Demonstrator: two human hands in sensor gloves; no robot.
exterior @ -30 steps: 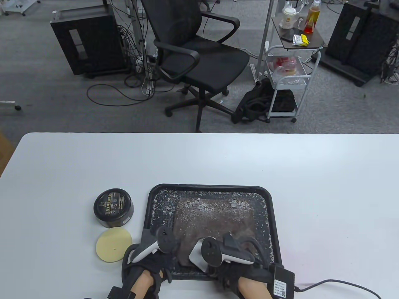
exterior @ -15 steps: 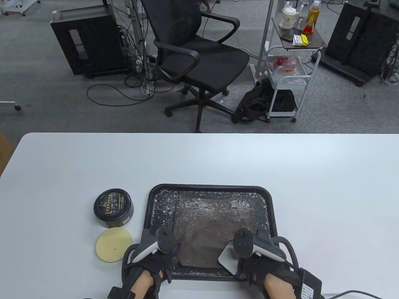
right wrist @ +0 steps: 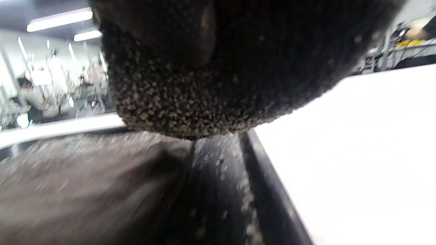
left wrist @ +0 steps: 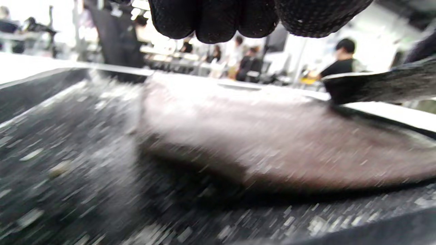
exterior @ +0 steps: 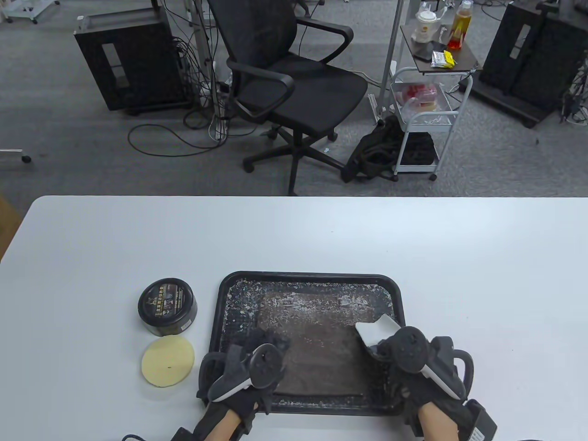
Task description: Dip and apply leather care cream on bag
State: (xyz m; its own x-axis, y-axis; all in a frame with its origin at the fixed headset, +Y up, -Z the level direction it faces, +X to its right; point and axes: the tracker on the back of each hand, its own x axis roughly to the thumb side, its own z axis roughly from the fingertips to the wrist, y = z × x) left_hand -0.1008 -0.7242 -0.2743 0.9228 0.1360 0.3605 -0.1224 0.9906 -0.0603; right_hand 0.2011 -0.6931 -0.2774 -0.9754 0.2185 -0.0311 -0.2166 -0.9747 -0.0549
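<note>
Table view first: the brown bag (exterior: 317,344) lies flat in the black tray (exterior: 220,294) at the lower middle of the frame, dusted with pale flecks, its long side running left-right. The left hand (exterior: 248,372) sits at the bag's lower-left corner, but I can't tell what its fingers are doing under the tracker. The right hand (exterior: 413,363) is at the bag's right edge, pinching a white cloth (exterior: 376,330) that pokes out toward the upper left of it. The cream tin (exterior: 167,305), lid on, and the yellow sponge pad (exterior: 166,361) sit on the tabletop (exterior: 294,234) left of the tray, so the left hand is clearly the nearer one for any dipping.

Left wrist view: blurry, with gloved fingers (left wrist: 218,20) bunched at the top edge, holding nothing I can see, and the bag spread just below and ahead.

Right wrist view: mostly one speckled glove up close; the bag fills the lower left and the tray rim runs down the middle.
</note>
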